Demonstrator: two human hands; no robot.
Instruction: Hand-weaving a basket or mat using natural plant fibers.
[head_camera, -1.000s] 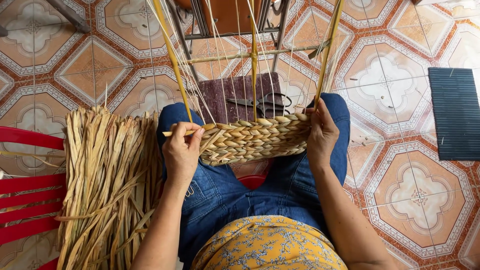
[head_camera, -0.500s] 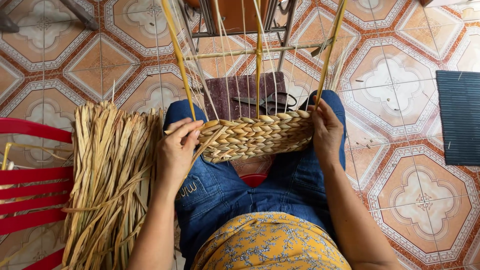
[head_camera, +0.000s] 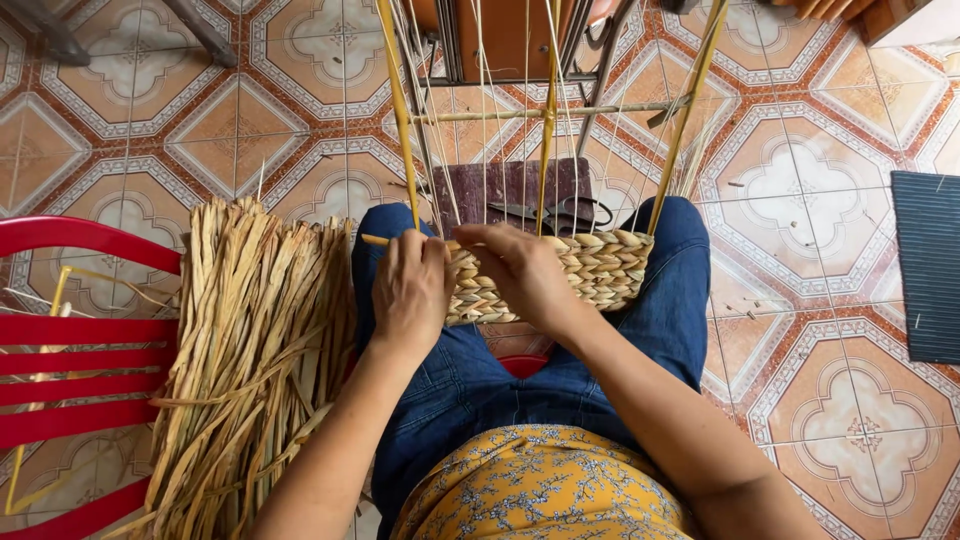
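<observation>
A half-woven straw basket (head_camera: 590, 272) rests on my knees, with thin upright stakes (head_camera: 545, 130) rising from its rim. My left hand (head_camera: 412, 290) holds the basket's left end, fingers pinching a straw strand (head_camera: 380, 240) that pokes out to the left. My right hand (head_camera: 515, 270) lies across the front of the weave just beside the left hand, fingers curled on the same strand at the rim. Both hands nearly touch.
A thick bundle of dry straw (head_camera: 250, 360) lies at my left, against a red plastic chair (head_camera: 70, 340). Black scissors (head_camera: 560, 212) lie on a dark mat (head_camera: 510, 190) beyond the basket. A black ribbed mat (head_camera: 928, 265) is at the right on the patterned tile floor.
My right hand has moved from the basket's right end across to its left end, beside my left hand. The view has shifted slightly, showing more of the red chair.
</observation>
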